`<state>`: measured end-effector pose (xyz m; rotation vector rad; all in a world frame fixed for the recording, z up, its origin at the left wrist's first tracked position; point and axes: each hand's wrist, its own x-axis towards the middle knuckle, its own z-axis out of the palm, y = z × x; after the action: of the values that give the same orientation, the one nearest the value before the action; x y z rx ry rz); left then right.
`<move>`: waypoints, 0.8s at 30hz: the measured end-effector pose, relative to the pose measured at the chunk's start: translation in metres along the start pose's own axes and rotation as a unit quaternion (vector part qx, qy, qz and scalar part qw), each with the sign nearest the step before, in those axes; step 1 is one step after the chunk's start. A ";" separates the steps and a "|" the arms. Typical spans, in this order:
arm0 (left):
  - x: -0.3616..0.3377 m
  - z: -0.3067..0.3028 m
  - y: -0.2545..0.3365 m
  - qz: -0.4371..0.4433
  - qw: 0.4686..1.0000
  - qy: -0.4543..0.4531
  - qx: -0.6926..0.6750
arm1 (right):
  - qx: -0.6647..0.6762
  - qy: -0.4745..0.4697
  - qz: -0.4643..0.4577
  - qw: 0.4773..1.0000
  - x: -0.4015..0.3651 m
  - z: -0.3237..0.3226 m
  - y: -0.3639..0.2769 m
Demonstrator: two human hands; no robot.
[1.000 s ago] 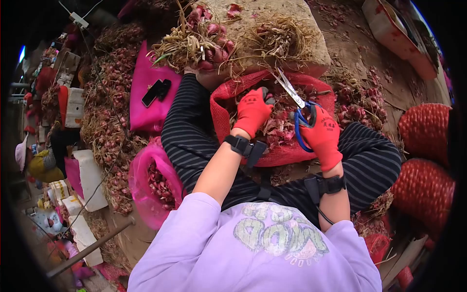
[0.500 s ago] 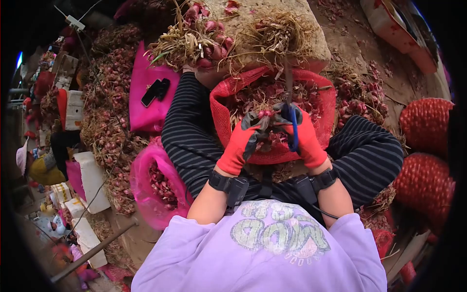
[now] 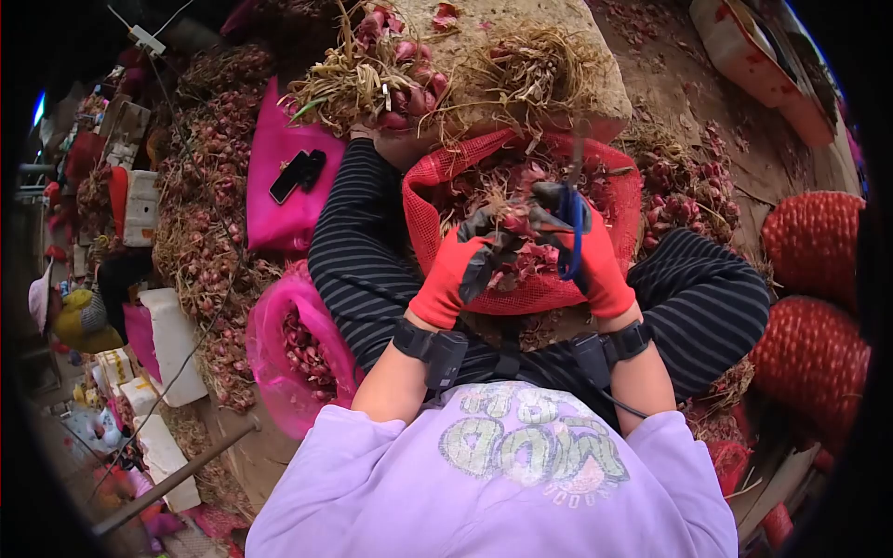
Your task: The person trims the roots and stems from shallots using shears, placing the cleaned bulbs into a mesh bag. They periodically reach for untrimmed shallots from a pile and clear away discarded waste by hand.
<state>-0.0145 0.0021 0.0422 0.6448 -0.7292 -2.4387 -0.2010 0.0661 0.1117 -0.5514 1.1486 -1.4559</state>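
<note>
My left hand [image 3: 465, 265], in a red glove with a dark palm, closes on a shallot [image 3: 512, 219] with dry roots, above an open red mesh bag [image 3: 421, 209]. Close beside it, my right hand [image 3: 592, 256] in a matching glove grips blue-handled scissors [image 3: 577, 237], their blades pointing away from me and blurred. The right fingertips come right up to the shallot. Inside the bag lie loose shallots and dry skins [image 3: 530, 265], partly covered by my hands.
Beyond the bag stands a pale block [image 3: 595, 56] bearing a shallot bunch [image 3: 414, 84] and dry stalks [image 3: 539, 70]. Left are a pink bag of shallots [image 3: 312, 363], a phone [image 3: 290, 177] on pink plastic and a shallot heap [image 3: 200, 232]. Full red sacks [image 3: 809, 353] stand right.
The shallot has turned, with its roots now pointing upward and away. My right hand and the scissors have shifted slightly to the right.
</note>
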 end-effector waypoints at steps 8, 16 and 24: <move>-0.011 0.044 0.015 -0.029 0.991 0.063 0.111 | -0.167 0.014 -0.051 0.984 0.000 -0.003 0.012; -0.012 0.023 -0.006 -0.006 0.999 -0.038 -0.013 | -0.127 0.069 -0.087 0.986 0.003 -0.006 0.020; -0.014 0.041 0.018 0.017 0.934 -0.019 0.357 | -0.267 -0.089 -0.109 0.953 -0.003 0.004 0.002</move>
<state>-0.0203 0.0119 0.0875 0.8308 -1.6534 -2.1193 -0.1964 0.0679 0.1123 -1.1945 1.3706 -1.2362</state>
